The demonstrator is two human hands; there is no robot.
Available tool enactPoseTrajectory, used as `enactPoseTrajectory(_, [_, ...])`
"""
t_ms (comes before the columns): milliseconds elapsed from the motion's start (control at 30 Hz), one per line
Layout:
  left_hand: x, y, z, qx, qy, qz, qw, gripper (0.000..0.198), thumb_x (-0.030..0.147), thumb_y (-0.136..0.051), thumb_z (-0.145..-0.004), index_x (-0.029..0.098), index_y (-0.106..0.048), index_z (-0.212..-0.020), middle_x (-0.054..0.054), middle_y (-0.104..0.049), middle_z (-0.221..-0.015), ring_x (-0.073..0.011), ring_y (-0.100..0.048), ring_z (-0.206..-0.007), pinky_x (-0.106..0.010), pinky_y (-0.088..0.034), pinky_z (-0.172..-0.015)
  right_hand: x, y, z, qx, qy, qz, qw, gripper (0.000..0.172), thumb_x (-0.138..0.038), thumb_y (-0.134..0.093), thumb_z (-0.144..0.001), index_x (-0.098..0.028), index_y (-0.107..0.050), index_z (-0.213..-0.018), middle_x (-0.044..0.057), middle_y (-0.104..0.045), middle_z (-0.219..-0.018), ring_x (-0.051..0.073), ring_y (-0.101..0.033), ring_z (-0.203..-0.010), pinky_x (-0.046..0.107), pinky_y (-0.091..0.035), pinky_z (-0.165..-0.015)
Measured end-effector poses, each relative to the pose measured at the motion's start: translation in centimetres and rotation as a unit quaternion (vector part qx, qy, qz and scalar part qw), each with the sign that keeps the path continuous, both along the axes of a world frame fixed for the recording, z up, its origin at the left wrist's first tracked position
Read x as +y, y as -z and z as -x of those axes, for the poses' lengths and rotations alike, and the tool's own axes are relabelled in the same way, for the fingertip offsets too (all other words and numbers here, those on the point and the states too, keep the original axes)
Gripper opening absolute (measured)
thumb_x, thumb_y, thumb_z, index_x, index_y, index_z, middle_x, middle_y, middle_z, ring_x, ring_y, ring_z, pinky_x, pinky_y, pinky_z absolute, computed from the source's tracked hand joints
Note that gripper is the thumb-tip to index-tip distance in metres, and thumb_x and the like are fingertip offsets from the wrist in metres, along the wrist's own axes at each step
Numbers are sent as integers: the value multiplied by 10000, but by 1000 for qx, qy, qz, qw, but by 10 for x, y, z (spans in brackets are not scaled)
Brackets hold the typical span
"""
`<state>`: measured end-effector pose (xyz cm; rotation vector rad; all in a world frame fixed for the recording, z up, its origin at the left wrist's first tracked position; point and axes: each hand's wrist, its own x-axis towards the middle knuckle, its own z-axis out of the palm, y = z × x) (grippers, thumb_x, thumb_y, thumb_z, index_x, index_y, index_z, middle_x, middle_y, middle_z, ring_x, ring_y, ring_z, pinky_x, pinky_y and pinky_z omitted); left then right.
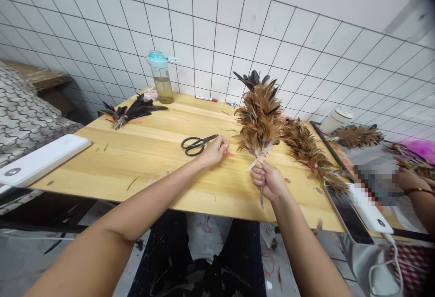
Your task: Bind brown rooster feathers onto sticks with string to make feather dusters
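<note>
Forearms [163,191] extended forward | left hand [214,150] pinching red string [229,152] | right hand [268,181] clenched round feather duster [259,118]

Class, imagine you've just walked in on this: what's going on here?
A person at a wooden table holds a brown feather duster upright by its stick in the right hand. The left hand appears to pinch some red thread, with black-handled scissors lying beside it. Dark feathers lie at the table's far left; another feathered piece lies to the right.
</note>
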<state>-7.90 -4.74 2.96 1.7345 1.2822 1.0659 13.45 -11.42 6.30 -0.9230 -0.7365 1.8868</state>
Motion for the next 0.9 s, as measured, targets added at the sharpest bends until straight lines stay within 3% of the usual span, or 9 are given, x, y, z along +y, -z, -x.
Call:
enactPoseTrajectory(167, [3, 9, -10, 25, -43, 40, 998, 108, 249, -499, -883, 177, -515, -804, -13, -595, -765, -155, -535, -756, -271, -413, -704, 8, 2, 20, -4, -11, -11, 1000, 479, -395, -705, -800, -221, -284, -654, -114, -257, -520, 22, -121, -424, 111, -125, -345])
enactPoseTrajectory(400, [-3, 16, -10, -75, 65, 114, 989, 119, 242, -531, -839, 150, -584, -892, 1, -583, -703, -118, -498, -609, -236, -399, -598, 14, 7, 39, -32, -7, -13, 999, 499, -441, -690, -801, -228, -259, -666, -115, -239, -517, 25, -100, -426, 122, -98, -359])
enactPoseTrajectory(567, [7, 20, 1, -156, 12, 58, 986, 135, 151, -598, -767, 137, -616, -900, -38, -672, -831, -140, -635, -740, -258, -478, -737, 20, 10, 45, -49, -1, -11, 999, 478, -448, -647, -834, -229, -260, -660, -109, -228, -524, 30, -88, -431, 135, -79, -368])
enactPoseTrajectory(667, [9, 16, 5, -123, 2, 47, 991, 143, 131, -602, -771, 134, -633, -911, -54, -692, -845, -158, -666, -752, -267, -495, -737, 22, 12, 48, -60, 4, -3, 998, 468, -446, -640, -833, -228, -268, -651, -110, -230, -515, 28, -94, -427, 137, -77, -372])
enactPoseTrajectory(733, [5, 11, 6, -65, -7, 24, 998, 67, 139, -584, -793, 134, -646, -816, -59, -689, -812, -152, -647, -706, -262, -483, -708, 23, 13, 52, -69, 7, -1, 998, 466, -447, -647, -821, -228, -272, -651, -113, -237, -509, 25, -101, -421, 138, -80, -374])
enactPoseTrajectory(833, [-1, 7, 5, 28, -23, -25, 999, 137, 168, -565, -820, 143, -646, -712, -37, -651, -694, -141, -581, -634, -258, -438, -673, 23, 14, 60, -83, 1, -11, 996, 468, -466, -655, -799, -232, -275, -657, -117, -250, -500, 22, -113, -411, 144, -85, -375])
enactPoseTrajectory(900, [-3, 8, 1, 47, -27, -11, 998, 125, 187, -586, -807, 141, -652, -712, -14, -607, -610, -141, -537, -597, -255, -402, -640, 23, 16, 65, -96, -2, -20, 995, 463, -484, -645, -789, -235, -277, -661, -119, -257, -494, 21, -118, -402, 148, -85, -376])
